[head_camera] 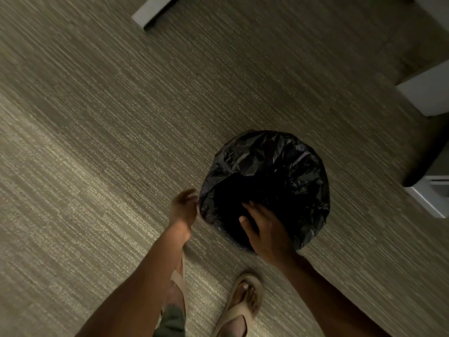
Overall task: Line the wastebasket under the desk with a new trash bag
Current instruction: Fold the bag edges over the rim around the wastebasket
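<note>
The trash bag [267, 166] already drapes the wastebasket rim; right hand [264, 229] presses in with fingers spread, left hand [183, 206] pinches its edge, tucking seemingly left.

No readable text, label, brand, number or sign anywhere in the view (dim light and motion blur besides).
</note>
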